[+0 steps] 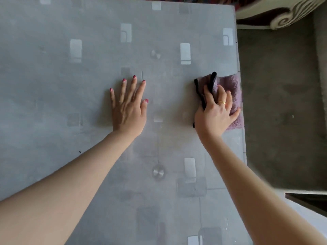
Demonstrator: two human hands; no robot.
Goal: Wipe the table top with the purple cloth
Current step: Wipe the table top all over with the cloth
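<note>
The right hand [215,112] grips the purple cloth [232,92] at the counter's [70,94] right edge; the left hand [128,106] lies flat, fingers spread, beside the cloth.

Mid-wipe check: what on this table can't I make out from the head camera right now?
- Table top under the purple cloth: hidden by cloth and right hand.
- Surface under the flat left hand and both forearms: covered.
- Table's left and near edges: cut off by the frame.
- Wet or dry patches: the printed pattern masks them.
</note>
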